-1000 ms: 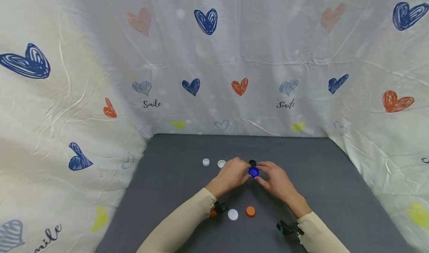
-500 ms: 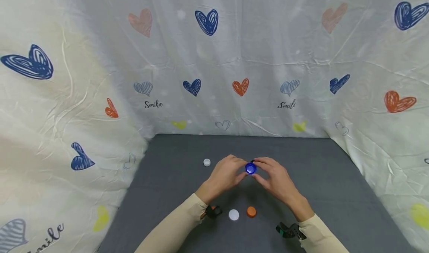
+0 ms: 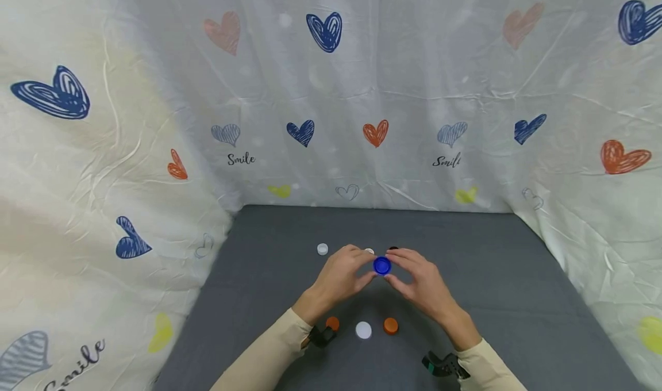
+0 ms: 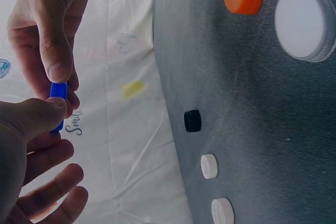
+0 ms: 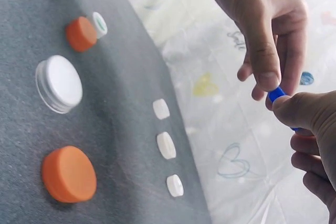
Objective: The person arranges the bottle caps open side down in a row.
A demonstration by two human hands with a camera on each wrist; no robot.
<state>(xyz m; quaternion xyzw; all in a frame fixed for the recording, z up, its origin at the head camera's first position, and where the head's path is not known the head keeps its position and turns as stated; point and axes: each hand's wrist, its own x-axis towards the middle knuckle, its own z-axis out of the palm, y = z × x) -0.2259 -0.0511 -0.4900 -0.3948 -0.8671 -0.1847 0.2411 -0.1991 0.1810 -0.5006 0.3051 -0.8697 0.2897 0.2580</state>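
A round blue bottle cap [image 3: 382, 265] is held up between both hands, above the grey table. My left hand [image 3: 336, 273] pinches its left side with thumb and fingers, and my right hand [image 3: 426, 284] pinches its right side. In the left wrist view the blue cap shows edge-on between the two thumbs, clear of the tabletop. Behind the hands stand a black cap [image 4: 192, 121] and white caps, one being a small white cap [image 3: 323, 249] left of my left hand. In the head view the fingers mostly hide the black cap.
On the near side lie an orange cap [image 3: 333, 323] by the left wrist, a larger white lid [image 3: 364, 330] and another orange cap [image 3: 391, 326]. A white cap with green marking [image 5: 99, 24] shows in the right wrist view. A heart-print curtain [image 3: 341, 92] surrounds the grey table [image 3: 289, 224].
Both hands have shifted a little left with the blue cap, away from the black cap. They appear to have lifted it. The left forearm now uncovers the left orange cap.
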